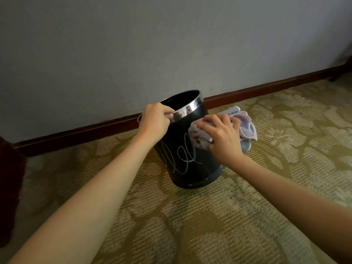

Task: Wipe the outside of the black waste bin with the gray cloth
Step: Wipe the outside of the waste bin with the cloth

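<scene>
Left hand [155,121] clamps the round black waste bin [190,149] by its rim, right hand [222,136] presses the bunched gray cloth [245,126] mid-frame (white scribbles lower down still unwiped).

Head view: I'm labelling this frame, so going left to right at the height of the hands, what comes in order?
Left hand gripping the rim → black waste bin → right hand pressing the gray cloth, whose loose end trails furthest right.
</scene>
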The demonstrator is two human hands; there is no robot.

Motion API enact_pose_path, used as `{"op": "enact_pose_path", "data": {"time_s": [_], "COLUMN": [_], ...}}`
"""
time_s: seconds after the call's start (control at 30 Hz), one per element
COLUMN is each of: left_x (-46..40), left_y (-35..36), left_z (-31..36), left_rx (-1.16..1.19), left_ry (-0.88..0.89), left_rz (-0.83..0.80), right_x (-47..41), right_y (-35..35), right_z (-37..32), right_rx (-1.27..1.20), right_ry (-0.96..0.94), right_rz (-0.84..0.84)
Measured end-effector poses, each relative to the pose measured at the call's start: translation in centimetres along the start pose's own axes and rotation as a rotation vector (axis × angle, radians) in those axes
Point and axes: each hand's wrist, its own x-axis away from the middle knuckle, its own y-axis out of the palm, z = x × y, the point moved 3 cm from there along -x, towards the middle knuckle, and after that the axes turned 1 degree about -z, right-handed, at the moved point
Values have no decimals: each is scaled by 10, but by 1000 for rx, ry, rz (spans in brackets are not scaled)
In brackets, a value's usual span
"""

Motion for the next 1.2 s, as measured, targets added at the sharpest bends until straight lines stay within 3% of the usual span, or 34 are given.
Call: {"op": "enact_pose_path", "data": {"time_s": [0.13,0.3,0.43,0.7,0.9,1.03,1.2], "left_x": [-2,-7,-5,3,0,-5,-4], "left_y": [-2,-2,0,12,10,4,1], "left_z": [1,2,5,20,19,18,14], "left_rx": [-3,3,-22,-30,-9,-26,-15], "left_ry": [-5,-35,-39,13,12,8,-34], "left_rz": [-6,4,-18,-33,-64,-83,-103], "right_x": [41,91,84,12,58,101,91], "right_y": [18,37,32,-2,22,42,34], "right_z": [1,10,9,6,0,-5,-7], "right_rx": [100,240,201,39,242,336,256], "right_ry": [-126,-353,-342,-24,-268,-473,-403], "right_rz": [-26,-181,-197,0,4,-180,-237]}}
